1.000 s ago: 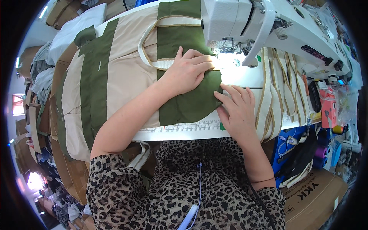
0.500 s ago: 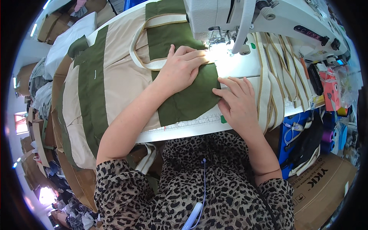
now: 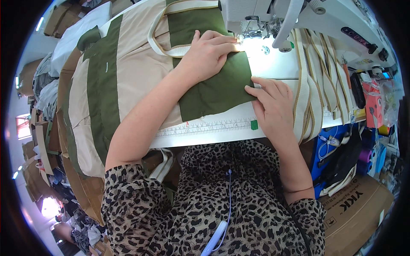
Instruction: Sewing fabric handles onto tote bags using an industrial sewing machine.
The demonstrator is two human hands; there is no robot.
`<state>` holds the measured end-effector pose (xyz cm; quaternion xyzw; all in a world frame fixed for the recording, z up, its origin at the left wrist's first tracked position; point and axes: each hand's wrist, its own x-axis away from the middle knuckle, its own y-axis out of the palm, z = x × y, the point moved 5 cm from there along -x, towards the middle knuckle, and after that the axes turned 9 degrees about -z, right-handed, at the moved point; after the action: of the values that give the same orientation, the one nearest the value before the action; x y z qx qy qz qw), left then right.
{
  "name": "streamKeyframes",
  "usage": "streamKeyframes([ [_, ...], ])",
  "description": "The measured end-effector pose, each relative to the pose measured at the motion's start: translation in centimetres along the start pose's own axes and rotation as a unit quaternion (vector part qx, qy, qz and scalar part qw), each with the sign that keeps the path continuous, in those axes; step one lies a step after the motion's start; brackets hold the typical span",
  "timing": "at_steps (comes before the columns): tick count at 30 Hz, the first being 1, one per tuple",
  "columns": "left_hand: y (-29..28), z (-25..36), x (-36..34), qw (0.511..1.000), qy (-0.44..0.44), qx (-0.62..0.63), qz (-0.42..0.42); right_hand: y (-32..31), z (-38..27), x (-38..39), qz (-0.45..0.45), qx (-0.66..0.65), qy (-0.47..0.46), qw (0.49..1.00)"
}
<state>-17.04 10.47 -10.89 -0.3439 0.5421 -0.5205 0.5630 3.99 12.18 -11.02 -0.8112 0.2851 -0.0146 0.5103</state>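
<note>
Head view: left hand [image 3: 209, 51] and right hand [image 3: 273, 106] press flat, fingers spread, on green fabric [image 3: 213, 87].

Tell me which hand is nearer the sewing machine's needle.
Left. The left hand lies flat on the green fabric panel, fingertips beside the needle; the right hand rests nearer the person, at the panel's right edge.

Sewing machine head [image 3: 273, 17] blocks the far side, webbing straps [image 3: 318, 81] crowd the right; bare table strip [image 3: 205, 133] along the near edge is open.
</note>
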Motion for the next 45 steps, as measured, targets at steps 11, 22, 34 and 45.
streamKeyframes([
  [11, -0.2, -1.3, -0.2, 1.000, -0.007, -0.013, 0.004, 0.5, -0.6, 0.0, 0.003, 0.049, -0.008, 0.999],
  [22, 0.1, -1.6, 0.1, 0.999, -0.032, -0.027, -0.010, 0.4, -0.8, -0.4, -0.015, 0.029, -0.019, 0.999],
  [34, -1.2, 2.5, 6.2, 0.997, -0.079, 0.005, -0.021, 0.1, 1.7, 0.5, 0.068, -0.129, 0.032, 0.989],
  [45, -3.7, 9.5, 13.0, 0.986, -0.090, 0.141, 0.005, -0.8, 0.9, 0.3, 0.152, -0.325, 0.032, 0.933],
])
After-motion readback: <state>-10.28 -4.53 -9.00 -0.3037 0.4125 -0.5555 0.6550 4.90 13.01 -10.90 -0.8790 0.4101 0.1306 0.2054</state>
